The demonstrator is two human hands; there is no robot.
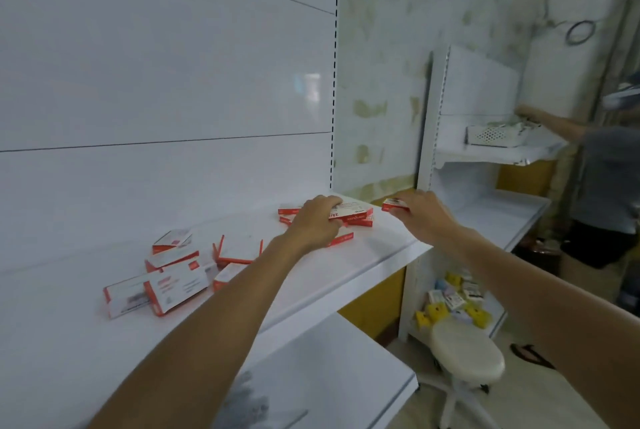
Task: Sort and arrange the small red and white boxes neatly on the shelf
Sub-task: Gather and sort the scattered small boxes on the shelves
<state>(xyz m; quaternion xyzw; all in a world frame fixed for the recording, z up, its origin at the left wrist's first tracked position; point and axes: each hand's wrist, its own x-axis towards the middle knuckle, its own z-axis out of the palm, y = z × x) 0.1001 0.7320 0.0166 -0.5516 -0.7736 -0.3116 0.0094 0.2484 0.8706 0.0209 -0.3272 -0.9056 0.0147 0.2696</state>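
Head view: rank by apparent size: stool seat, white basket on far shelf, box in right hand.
1. stool seat
2. white basket; it sits farther off, so its real size is unsure
3. box pinched by right hand

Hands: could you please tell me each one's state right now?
Left hand: grips the stack of small red and white cardboard boxes.
Right hand: pinches one separate small red and white cardboard box.

A white shelf (69,342) runs from near left to far right. Toward the left lies a loose heap (173,276) of red and white boxes, some tilted, some flat. At the far right end sits a small stack (358,215), with a flat box (343,240) just in front. A last box (394,205) at the right corner perhaps hangs clear of the shelf.
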